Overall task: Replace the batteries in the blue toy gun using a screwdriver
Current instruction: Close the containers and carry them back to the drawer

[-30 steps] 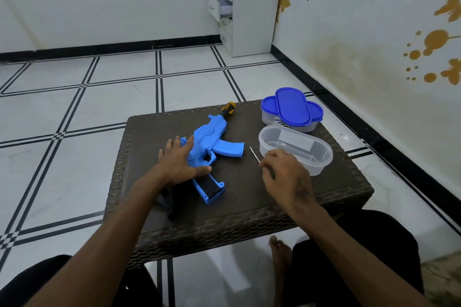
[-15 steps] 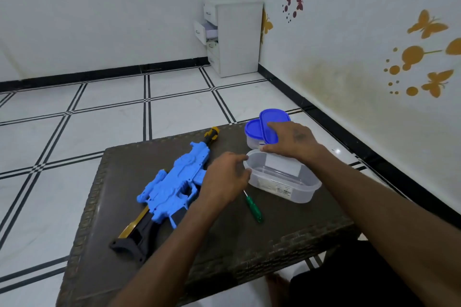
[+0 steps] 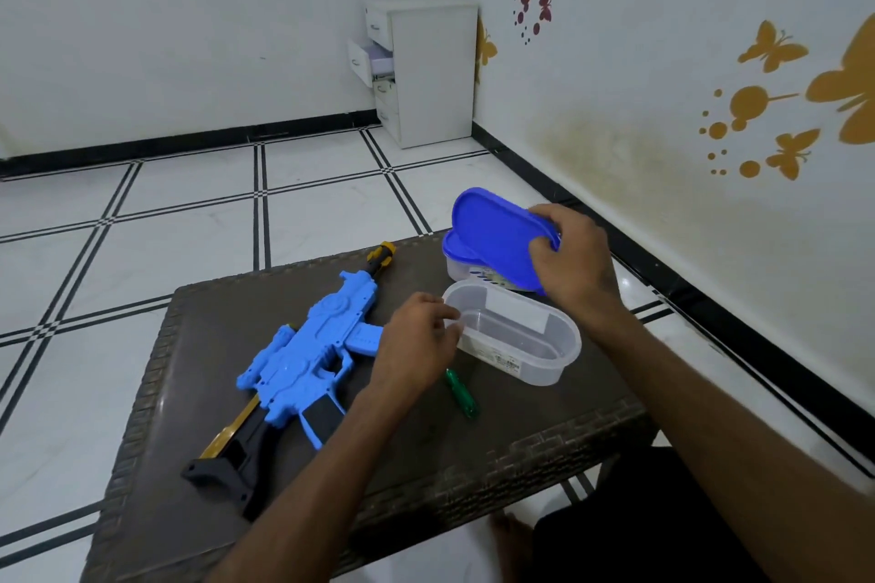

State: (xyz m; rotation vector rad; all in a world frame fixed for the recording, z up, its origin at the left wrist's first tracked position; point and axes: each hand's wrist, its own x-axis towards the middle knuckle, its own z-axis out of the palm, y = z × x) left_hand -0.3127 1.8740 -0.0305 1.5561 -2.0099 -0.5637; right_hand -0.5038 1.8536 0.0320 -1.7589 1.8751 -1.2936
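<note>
The blue toy gun point(image 3: 310, 357) with a black and gold stock lies diagonally on the dark woven table point(image 3: 521, 454). A green-handled screwdriver point(image 3: 461, 393) lies to its right, partly under my left hand. My left hand point(image 3: 416, 346) rests its fingers on the near-left rim of an open clear plastic container point(image 3: 518, 338). My right hand point(image 3: 570, 258) grips a loose blue lid point(image 3: 497, 234), tilted up over a second lidded container point(image 3: 466, 260) behind the clear one. No batteries show.
A white drawer cabinet point(image 3: 426, 66) with open drawers stands in the far corner. The wall with butterfly stickers runs close along the table's right side. White tiled floor with black lines lies left of and beyond the table.
My right hand has lifted the loose blue lid off the far container and tilted it up. My left hand stays at the clear container's rim. The view has come closer.
</note>
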